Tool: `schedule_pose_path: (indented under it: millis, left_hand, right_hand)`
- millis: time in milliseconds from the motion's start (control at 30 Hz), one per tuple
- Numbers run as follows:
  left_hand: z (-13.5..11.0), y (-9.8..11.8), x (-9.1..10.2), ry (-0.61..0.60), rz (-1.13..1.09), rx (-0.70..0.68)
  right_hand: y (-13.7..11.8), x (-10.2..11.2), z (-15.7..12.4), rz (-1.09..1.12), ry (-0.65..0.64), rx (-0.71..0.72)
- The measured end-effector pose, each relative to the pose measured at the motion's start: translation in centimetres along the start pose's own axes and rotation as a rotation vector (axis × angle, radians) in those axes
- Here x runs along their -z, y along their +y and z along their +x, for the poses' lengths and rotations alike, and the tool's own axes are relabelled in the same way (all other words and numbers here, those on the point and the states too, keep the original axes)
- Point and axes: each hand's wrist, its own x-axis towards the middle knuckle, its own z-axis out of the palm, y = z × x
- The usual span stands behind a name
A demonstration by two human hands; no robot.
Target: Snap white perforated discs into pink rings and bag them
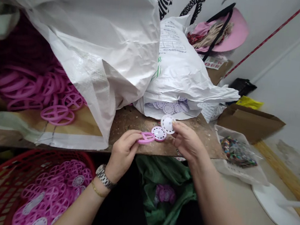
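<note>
- Two bare hands close together at the near edge of a worn brown desk (200,132), seen from above and slightly behind.
- Left hand (123,153), wristwatch (104,176) and thin bracelet at the wrist, thumb and fingertips pinched shut on a spoked pink ring (146,137), held flat just over the desk edge.
- Right hand (187,142), fingers closed on the rim of a white disc (167,123), tilted up and raised a little above the desk.
- Between the two, a second disc (159,133), white with small holes, just beside the pink ring and just below the held white disc; not possible to tell whether lying on the desk or held.
- Behind the hands, a printed white sack (181,68) on its side, with many loose white discs (167,107) at its open mouth.
- To the left, a larger white sack (95,26) draped over the desk, with a heap of pink rings (54,93) spilling from under it.
- Below the desk on the left, a red basket (9,182) part filled with joined pieces (52,192), pink rings, some with white discs fitted inside.
- Under the hands, a green cloth (164,207) with a few purple pieces in its folds.
- To the right, a clear bag (242,170) of small multicoloured pieces, with a cardboard box (249,121) behind it.
</note>
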Motion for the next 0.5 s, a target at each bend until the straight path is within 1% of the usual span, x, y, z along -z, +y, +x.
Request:
schedule_pose_path:
  millis: [67,133,200,233,267,300,333,367,433,467,500]
  left_hand:
    - [0.0,0.1,-0.1,0.011,0.09,-0.119]
    - [0.0,0.3,-0.5,0.019,0.139,-0.181]
    - [-0.2,0.6,-0.9,0.028,0.139,-0.201]
    - [-0.3,0.7,-1.1,0.027,0.115,-0.18]
    - [-0.4,0.9,-1.2,0.027,0.07,-0.128]
    - [-0.4,1.2,-1.4,0.019,-0.007,-0.039]
    - [-0.5,1.4,-1.4,-0.006,-0.119,0.085]
    - [-0.4,1.7,-1.4,-0.059,-0.263,0.231]
    - [-0.3,2.4,-1.2,-0.224,-0.589,0.518]
    - [-0.2,2.6,-1.1,-0.302,-0.729,0.624]
    - [-0.1,2.9,-1.0,-0.354,-0.832,0.691]
  right_hand:
    - [0.3,-0.6,-1.4,0.037,-0.063,-0.078]
    - [0.9,-1.1,-2.3,0.046,-0.112,-0.116]
    - [1.5,-1.4,-2.8,0.06,-0.14,-0.12]
    - [1.8,-1.5,-2.9,0.068,-0.144,-0.115]
    - [2.1,-1.5,-2.9,0.075,-0.14,-0.104]
    - [2.5,-1.5,-2.8,0.081,-0.123,-0.083]
    - [2.7,-1.5,-2.7,0.083,-0.096,-0.055]
    - [3.0,-1.4,-2.6,0.077,-0.064,-0.018]
    - [3.5,-1.3,-2.3,0.048,-0.002,0.068]
    - [3.6,-1.2,-2.3,0.026,0.018,0.108]
    - [3.7,-1.2,-2.3,-0.004,0.026,0.14]
